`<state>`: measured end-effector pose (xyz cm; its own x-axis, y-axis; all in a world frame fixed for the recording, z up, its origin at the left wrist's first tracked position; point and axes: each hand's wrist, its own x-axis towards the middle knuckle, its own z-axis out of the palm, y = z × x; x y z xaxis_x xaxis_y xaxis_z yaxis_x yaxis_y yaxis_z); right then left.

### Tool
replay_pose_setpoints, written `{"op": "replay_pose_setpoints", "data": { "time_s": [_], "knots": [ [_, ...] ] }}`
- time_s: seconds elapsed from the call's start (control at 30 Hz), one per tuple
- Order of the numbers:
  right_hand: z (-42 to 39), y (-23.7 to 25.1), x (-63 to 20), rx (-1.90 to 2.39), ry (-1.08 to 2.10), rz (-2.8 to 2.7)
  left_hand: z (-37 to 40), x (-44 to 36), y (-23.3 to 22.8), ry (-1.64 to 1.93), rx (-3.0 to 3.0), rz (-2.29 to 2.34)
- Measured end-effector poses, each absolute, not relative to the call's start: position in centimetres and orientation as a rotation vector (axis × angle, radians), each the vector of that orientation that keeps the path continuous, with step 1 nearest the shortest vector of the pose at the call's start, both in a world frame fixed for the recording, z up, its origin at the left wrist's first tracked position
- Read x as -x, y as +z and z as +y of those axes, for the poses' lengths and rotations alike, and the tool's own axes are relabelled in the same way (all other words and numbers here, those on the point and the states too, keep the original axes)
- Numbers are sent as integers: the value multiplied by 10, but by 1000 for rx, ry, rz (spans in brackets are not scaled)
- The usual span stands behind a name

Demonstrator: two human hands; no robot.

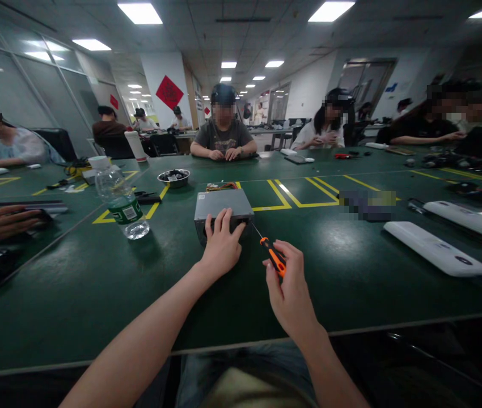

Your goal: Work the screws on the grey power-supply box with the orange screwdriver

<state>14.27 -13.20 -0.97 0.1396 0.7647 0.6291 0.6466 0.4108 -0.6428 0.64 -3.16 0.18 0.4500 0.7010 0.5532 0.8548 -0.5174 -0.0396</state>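
A grey metal computer power supply (223, 203) sits on the green table in front of me, its bundle of coloured wires (223, 186) at the far side. My left hand (223, 241) holds it by the near face, fingers over the top edge and thumb towards the right corner. In my right hand (288, 277) is a screwdriver (273, 256) with an orange and black handle, gripped between thumb and fingers. Its thin shaft points up and left, the tip at the near right corner of the power supply. Whether the tip sits in a screw I cannot tell.
A water bottle (122, 207) stands to the left, with a metal bowl (173, 178) of small parts behind it. White oblong devices (436, 246) lie to the right. Another person's hand (5, 224) is at the left edge; a person (224, 127) sits opposite.
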Motion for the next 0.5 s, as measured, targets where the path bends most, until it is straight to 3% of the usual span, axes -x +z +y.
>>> {"op": "replay_pose_setpoints", "data": {
  "time_s": [0.27, 0.5],
  "knots": [
    [-134, -9, -148, 1525, 220, -1501, -33, -6, 4, -674, 2409, -1294],
    [-131, -11, -142, 1306, 149, -1545, -32, -8, 1, -596, 2384, -1299]
  ]
}}
